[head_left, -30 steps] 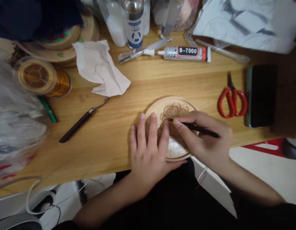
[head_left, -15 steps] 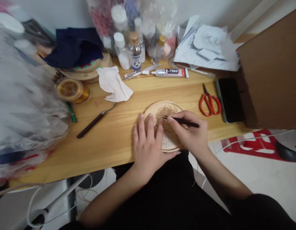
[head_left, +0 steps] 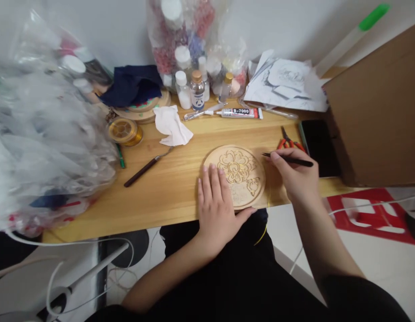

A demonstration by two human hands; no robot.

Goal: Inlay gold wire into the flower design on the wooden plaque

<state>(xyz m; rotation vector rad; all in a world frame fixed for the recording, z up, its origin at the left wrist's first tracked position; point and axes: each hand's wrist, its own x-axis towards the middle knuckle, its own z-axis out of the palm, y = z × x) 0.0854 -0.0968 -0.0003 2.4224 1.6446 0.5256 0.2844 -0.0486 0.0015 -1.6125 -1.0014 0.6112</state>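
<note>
A round wooden disc (head_left: 212, 156) lies on the table, bearing a flower pattern outlined in gold wire (head_left: 233, 166). My left hand (head_left: 217, 212) is open and flat, its fingers resting on the disc's left side and its thumb along the near edge. To the right of the disc, my right hand (head_left: 296, 176) is closed around black tweezers (head_left: 294, 161), whose tips point left, apart from the disc. A loose end of yellow wire (head_left: 261, 235) hangs over the table's front edge.
Red-handled pliers (head_left: 285, 142) and a phone (head_left: 318, 145) lie beyond my right hand, beside a cardboard box (head_left: 375, 116). Farther back are a glue tube (head_left: 241, 113) and small bottles (head_left: 197, 91). To the left are a dark-handled spatula (head_left: 142, 172), a wire spool (head_left: 124, 132) and plastic bags (head_left: 49, 147).
My right hand has moved right, lifting the tweezers away from the disc and uncovering the pattern. My left hand stays on the disc. The camera view has shifted somewhat.
</note>
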